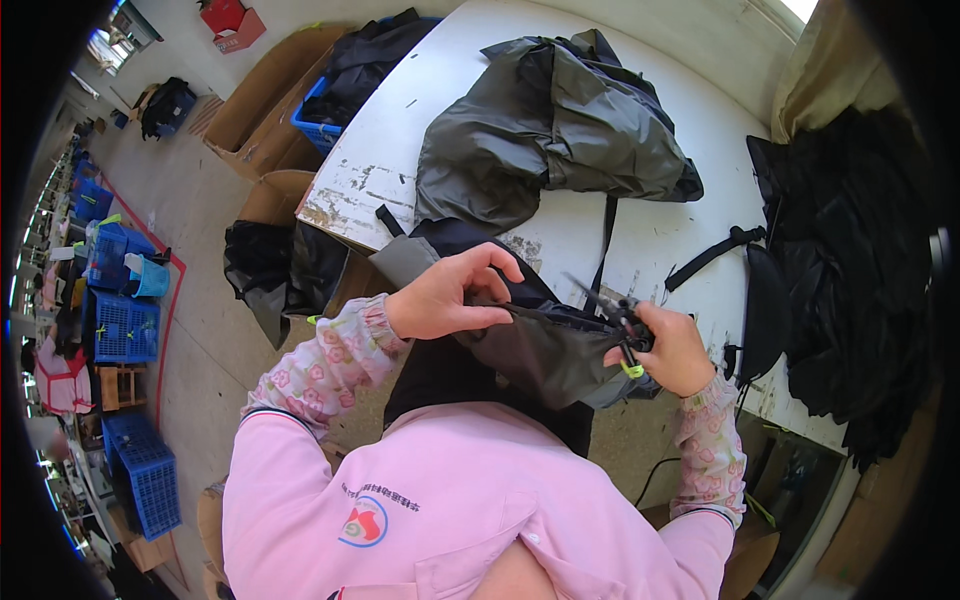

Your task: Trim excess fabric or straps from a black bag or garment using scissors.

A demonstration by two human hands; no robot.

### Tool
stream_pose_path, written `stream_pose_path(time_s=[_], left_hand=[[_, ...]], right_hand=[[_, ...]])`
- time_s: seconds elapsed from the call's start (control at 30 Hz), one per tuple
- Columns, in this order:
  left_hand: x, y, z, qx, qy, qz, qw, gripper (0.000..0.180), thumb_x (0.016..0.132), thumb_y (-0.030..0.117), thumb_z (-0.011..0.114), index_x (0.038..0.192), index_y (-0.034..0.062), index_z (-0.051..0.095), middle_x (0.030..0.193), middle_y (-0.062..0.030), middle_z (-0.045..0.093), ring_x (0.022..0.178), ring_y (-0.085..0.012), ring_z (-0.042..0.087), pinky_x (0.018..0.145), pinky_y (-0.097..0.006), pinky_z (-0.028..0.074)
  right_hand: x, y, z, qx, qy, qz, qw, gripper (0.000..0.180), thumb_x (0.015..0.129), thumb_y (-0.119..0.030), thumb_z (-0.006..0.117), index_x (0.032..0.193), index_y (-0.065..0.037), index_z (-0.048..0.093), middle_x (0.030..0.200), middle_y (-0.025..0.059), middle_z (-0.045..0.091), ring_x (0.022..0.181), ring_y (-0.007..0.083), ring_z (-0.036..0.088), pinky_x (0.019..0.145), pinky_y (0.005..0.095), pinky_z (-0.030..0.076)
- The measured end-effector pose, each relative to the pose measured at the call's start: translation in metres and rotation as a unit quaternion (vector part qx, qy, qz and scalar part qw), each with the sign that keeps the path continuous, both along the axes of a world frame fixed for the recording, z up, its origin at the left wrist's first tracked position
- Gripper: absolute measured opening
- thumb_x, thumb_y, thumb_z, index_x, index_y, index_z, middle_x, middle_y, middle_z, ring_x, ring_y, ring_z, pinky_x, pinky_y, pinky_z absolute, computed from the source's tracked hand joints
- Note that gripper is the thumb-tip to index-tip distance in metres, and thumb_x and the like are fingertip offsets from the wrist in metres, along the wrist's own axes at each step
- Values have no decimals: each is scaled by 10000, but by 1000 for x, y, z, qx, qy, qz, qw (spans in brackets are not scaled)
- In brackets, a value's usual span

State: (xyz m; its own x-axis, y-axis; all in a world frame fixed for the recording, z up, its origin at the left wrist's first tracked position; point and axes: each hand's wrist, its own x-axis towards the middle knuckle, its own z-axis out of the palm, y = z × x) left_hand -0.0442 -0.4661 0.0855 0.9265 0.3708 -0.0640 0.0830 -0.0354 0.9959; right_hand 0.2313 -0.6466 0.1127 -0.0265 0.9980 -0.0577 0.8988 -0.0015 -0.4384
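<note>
A dark grey-green fabric piece (545,355) with a black edge hangs over the near side of the table, across my lap. My left hand (455,290) has its fingers curled at this fabric's upper edge, thumb lying along it, gripping the cloth. At the right end of the same edge, my right hand (675,350) is closed around black-handled scissors (625,325) with a yellow-green tie on them. Their blades point up and to the left, somewhat blurred, above the fabric. A larger grey-green fabric item (550,130) lies crumpled on the white table, with a black strap running toward me.
The white worn table (370,150) carries a pile of black fabric pieces (850,270) at the right and a black strap with a buckle (715,258). Left of it stand cardboard boxes (240,115) and a blue crate (318,130) of dark cloth. Blue crates (140,470) line the far-left floor.
</note>
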Motion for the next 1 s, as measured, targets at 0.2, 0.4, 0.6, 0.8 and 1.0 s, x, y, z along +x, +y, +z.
stream_pose_path(time_s=[0.2, 0.4, 0.6, 0.8, 1.0], left_hand=[[-5, 21, 3, 8, -33, 39, 999, 399, 834, -5, 720, 1156, 68, 498, 922, -7, 618, 847, -36, 564, 737, -193, 452], [-6, 45, 80, 94, -57, 57, 992, 425, 817, -58, 706, 1175, 47, 502, 913, 23, 607, 878, -48, 581, 776, -191, 447], [64, 134, 123, 514, -96, 178, 833, 277, 832, 45, 702, 1081, 59, 581, 968, -47, 653, 905, -177, 619, 801, -298, 476], [93, 33, 42, 588, -143, 52, 794, 221, 798, 154, 750, 965, 80, 625, 1057, -83, 645, 1025, -292, 594, 925, -401, 439], [106, 4, -54, 561, -40, 3, 827, 281, 800, 214, 742, 1031, 106, 624, 1038, -61, 614, 1041, -276, 559, 915, -407, 416]], right_hand=[[38, -66, -66, -25, 236, -242, 941, 396, 710, -97, 815, 954, 13, 523, 785, 164, 659, 756, 334, 669, 687, 380, 511], [58, -68, 25, -29, 310, -215, 926, 319, 704, -33, 809, 883, -53, 546, 765, -28, 542, 698, 51, 492, 642, 219, 433], [101, 23, 78, 335, -143, -269, 892, 288, 792, -187, 748, 942, -42, 551, 815, 177, 656, 716, 369, 631, 628, 418, 492], [66, -3, 2, 241, 93, -241, 936, 314, 752, -56, 761, 975, -29, 542, 789, 136, 645, 751, 351, 662, 644, 393, 499], [22, -19, -88, 154, -29, -251, 955, 355, 704, -79, 759, 982, -81, 537, 843, 117, 650, 793, 348, 623, 689, 428, 440]])
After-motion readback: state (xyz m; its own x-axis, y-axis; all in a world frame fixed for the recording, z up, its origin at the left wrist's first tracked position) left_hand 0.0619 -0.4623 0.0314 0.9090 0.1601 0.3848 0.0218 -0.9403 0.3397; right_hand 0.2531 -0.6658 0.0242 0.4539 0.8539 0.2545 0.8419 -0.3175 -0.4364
